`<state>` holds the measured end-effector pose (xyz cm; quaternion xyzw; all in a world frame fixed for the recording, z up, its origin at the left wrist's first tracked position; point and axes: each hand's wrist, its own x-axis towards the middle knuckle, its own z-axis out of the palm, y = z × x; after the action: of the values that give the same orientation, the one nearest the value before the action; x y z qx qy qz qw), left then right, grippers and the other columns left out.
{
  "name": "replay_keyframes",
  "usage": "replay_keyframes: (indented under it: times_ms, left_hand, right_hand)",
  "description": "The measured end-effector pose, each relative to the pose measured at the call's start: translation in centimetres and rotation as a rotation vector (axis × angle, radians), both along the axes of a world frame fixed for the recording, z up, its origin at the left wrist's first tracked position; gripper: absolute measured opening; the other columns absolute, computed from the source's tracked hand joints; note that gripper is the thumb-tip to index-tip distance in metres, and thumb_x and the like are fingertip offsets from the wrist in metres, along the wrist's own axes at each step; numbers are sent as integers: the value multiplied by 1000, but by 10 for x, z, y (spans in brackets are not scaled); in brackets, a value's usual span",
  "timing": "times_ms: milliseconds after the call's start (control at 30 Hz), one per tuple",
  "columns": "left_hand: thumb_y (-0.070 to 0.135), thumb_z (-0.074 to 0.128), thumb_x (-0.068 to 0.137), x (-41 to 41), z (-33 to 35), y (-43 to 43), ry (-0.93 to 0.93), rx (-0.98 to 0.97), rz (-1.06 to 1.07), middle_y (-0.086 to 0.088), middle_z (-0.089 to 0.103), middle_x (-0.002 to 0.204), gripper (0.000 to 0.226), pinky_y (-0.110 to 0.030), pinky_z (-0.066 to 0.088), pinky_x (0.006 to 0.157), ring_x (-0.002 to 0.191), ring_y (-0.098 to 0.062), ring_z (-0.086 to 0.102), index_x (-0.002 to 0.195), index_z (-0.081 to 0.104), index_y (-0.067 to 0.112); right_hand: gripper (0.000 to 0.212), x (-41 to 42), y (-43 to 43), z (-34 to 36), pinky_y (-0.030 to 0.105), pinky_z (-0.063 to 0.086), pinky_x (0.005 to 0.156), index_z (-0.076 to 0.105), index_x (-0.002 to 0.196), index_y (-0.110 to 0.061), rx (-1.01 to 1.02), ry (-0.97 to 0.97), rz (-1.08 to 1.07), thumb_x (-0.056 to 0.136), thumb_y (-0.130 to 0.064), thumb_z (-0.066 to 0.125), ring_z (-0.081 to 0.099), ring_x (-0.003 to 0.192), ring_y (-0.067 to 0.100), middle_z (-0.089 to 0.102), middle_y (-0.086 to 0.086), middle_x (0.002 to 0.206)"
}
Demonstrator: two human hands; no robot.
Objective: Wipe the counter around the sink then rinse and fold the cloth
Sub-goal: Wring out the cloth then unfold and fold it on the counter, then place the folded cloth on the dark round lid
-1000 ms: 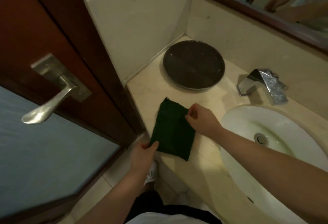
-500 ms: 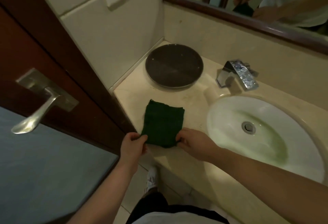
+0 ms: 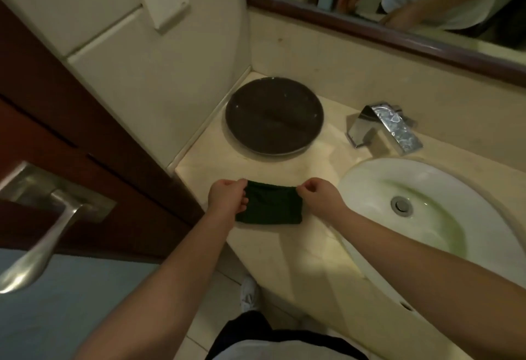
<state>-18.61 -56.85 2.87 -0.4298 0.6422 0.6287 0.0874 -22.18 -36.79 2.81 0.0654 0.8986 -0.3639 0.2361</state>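
A dark green cloth, folded into a small rectangle, lies on the beige counter just left of the white sink. My left hand pinches the cloth's far left corner. My right hand pinches its far right corner with thumb and forefinger. Both hands sit at the cloth's far edge, with the near edge lying flat on the counter.
A round dark tray stands at the back left of the counter. A chrome tap rises behind the sink, below a wood-framed mirror. A brown door with a metal lever handle stands close on the left.
Both hands gripped the cloth's near edge half a second ago and carried it over to the far edge, folding the cloth in half. It now covers half the depth.
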Motion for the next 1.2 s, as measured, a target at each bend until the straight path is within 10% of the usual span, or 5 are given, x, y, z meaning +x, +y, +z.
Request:
replay_keyframes:
  times_ms: [167, 367, 500, 933, 1200]
  left_hand:
    - [36, 74, 79, 12, -9, 1, -93, -505, -337, -11, 49, 122, 60, -30, 49, 77, 101, -21, 51, 127, 48, 9]
    - [22, 81, 73, 14, -19, 7, -155, -378, -467, -14, 60, 112, 61, -34, 54, 77, 99, -28, 61, 120, 47, 0]
    - [12, 76, 78, 10, -22, -1, -144, -7, -405, -13, 67, 104, 47, -35, 54, 85, 97, -26, 64, 120, 60, -2]
    - [41, 52, 90, -47, 13, 1, 168, 1291, 158, -20, 71, 110, 45, -39, 55, 73, 95, -33, 69, 103, 73, 3]
    - [3, 64, 88, -121, -1, -2, 264, 563, 69, -15, 67, 117, 36, -38, 58, 80, 98, -28, 68, 122, 58, 8]
  right_hand:
    - [51, 16, -3, 3, 38, 55, 73, 46, 104, -23, 245, -54, 47, 79, -64, 62, 62, 82, 18, 62, -4, 90]
    - [46, 22, -18, -1, 34, 55, 70, 49, 105, -17, 136, -137, -6, 77, -43, 74, 63, 86, 19, 63, 1, 97]
    - [24, 9, -27, 23, 37, 60, 73, 50, 96, -15, -275, -254, -249, 83, -15, 70, 65, 85, 21, 60, 11, 99]
    - [19, -82, -55, 142, 35, 55, 59, 59, 88, -20, -374, 111, 149, 82, -6, 70, 59, 64, 20, 53, 2, 67]
    - [17, -156, -30, 78, 27, 55, 52, 56, 91, -17, -218, 19, -134, 85, -18, 71, 60, 66, 17, 58, 7, 84]
